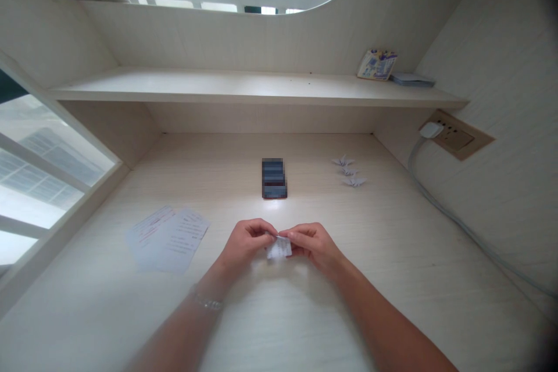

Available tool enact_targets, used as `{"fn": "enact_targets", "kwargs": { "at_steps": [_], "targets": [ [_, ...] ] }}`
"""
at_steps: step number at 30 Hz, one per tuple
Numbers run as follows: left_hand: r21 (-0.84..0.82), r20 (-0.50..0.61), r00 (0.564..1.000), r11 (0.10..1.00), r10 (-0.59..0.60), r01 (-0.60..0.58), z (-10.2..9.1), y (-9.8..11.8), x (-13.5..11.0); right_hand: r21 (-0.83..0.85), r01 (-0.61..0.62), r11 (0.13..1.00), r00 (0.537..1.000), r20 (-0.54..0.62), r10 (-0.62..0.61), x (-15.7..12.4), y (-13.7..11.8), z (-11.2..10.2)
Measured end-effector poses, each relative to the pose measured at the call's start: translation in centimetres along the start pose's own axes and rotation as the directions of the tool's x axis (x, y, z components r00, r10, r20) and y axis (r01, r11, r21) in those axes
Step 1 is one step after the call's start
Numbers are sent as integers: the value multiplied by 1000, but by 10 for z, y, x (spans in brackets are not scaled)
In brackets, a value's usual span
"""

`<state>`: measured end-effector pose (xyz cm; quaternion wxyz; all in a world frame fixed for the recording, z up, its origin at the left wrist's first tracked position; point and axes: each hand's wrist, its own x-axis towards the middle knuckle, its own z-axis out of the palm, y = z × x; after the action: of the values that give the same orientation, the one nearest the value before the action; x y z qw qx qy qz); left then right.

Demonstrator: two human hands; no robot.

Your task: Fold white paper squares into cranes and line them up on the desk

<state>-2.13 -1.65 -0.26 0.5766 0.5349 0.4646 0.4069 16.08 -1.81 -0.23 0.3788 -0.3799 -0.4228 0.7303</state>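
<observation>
Between my two hands is a small folded piece of white paper (279, 248), with faint marks on its face. My left hand (249, 241) pinches its upper left edge between thumb and fingers. My right hand (314, 244) grips the upper right side the same way, fingers partly behind the paper. Both hands are close together, low over the desk (279, 325). Beyond them lies a dark phone (274, 178), its screen blurred out. Three small folded paper cranes (349, 172) sit in a column to the right of the phone.
Sheets of paper with handwriting (168, 238) lie to the left. A shelf (261, 84) spans the back, holding a small printed packet (377, 65) and a flat stack (412, 79). On the right wall, a grey cable (453, 218) runs from a plugged-in charger (431, 130) at a socket plate (464, 136).
</observation>
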Motion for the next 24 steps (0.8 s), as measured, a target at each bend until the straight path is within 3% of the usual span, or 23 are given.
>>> {"fn": "enact_targets", "kwargs": {
  "at_steps": [5, 11, 24],
  "targets": [
    [58, 36, 999, 998, 16, -18, 1, -2, 0, -10, -50, 999, 995, -83, 49, 2, 0, 3],
    [62, 58, 998, 998, -3, 0, 2, 0, 0, -134, -39, 990, 997, -70, 30, 1, 0, 2],
    [99, 60, 998, 995, 4, -10, 0, 1, 1, -177, -45, 983, 996, -89, 29, 1, -1, 1]
  ]
}}
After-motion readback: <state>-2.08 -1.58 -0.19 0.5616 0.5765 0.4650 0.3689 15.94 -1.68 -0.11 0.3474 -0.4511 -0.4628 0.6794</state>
